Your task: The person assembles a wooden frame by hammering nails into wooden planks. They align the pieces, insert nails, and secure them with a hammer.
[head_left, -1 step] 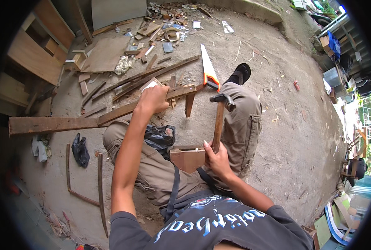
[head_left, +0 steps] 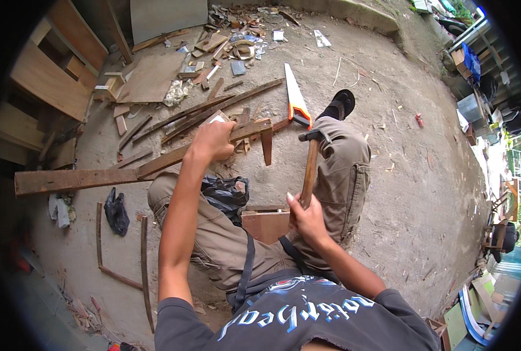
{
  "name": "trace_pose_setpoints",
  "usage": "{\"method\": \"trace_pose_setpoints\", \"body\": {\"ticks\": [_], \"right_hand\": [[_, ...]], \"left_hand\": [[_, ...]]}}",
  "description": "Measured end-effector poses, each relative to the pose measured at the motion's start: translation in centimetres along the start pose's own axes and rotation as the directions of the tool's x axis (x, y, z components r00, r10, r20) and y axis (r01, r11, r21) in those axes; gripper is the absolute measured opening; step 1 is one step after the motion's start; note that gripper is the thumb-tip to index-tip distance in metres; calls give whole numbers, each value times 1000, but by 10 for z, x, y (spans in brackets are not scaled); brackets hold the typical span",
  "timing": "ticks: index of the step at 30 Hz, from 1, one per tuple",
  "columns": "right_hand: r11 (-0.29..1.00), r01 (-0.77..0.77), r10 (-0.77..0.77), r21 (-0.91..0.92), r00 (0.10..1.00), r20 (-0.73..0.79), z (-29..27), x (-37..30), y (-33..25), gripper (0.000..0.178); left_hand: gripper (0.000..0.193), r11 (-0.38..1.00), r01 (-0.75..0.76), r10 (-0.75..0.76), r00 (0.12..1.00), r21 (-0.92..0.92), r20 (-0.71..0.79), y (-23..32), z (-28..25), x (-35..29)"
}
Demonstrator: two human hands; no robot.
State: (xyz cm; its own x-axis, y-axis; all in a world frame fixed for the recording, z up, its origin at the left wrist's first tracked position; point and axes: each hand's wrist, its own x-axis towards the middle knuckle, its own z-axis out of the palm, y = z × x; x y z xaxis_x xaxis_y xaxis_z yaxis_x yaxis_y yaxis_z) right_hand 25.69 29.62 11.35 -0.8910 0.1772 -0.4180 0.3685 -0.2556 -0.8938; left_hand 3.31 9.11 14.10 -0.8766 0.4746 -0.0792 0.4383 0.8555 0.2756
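Grips a hammer [head_left: 310, 169] in the right hand [head_left: 308, 219], with fingers curled tight round the lower part of the wooden handle and the thumb laid along it; holds it upright, with the metal head raised in front of the right knee [head_left: 343, 140]. Clasps a beam [head_left: 172, 159] in the left hand [head_left: 212, 143], with the palm down over the top and the fingers bent round the far edge; impossible to tell what the hidden fingertips touch. Just beyond the knuckles, partly covered, a pale block [head_left: 218, 117]. At the beam's right end, a short leg [head_left: 267, 146] pointing down; at its left end, a thicker length [head_left: 76, 180] reaching out past the left knee [head_left: 162, 190]. Between the thighs, a wooden box [head_left: 266, 226] and, just beside it, a crumpled black bag [head_left: 226, 199]. Out past the beam, loose strips [head_left: 231, 104] on the ground; to their right, a saw [head_left: 293, 88] with a white blade and orange-and-black handle, lying near the sandal [head_left: 346, 102] on the right foot. Left of the legs, a second black bag [head_left: 115, 213] and thin strips [head_left: 145, 263] in a rough U. Farther ahead, a flat board [head_left: 146, 82] and wood scraps [head_left: 212, 42]; at far left, cabinets [head_left: 44, 76].
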Motion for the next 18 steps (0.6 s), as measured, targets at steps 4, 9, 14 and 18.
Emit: {"method": "trace_pose_setpoints", "body": {"ticks": [4, 9, 14, 18], "right_hand": [[957, -229, 218, 179, 973, 75, 2, 63, -24, 36], [863, -323, 271, 388, 945, 183, 67, 80, -8, 53], [582, -523, 457, 622, 844, 281, 107, 92, 37, 54], [459, -510, 463, 728, 836, 294, 108, 113, 69, 45]], "left_hand": [[27, 974, -13, -8, 996, -228, -90, -37, -34, -34], [31, 950, 37, -56, 997, -310, -54, -59, -62, -85], [32, 962, 40, -58, 997, -270, -59, -62, -55, -122], [34, 963, 27, -49, 996, -267, -75, -53, -39, -137]]}}
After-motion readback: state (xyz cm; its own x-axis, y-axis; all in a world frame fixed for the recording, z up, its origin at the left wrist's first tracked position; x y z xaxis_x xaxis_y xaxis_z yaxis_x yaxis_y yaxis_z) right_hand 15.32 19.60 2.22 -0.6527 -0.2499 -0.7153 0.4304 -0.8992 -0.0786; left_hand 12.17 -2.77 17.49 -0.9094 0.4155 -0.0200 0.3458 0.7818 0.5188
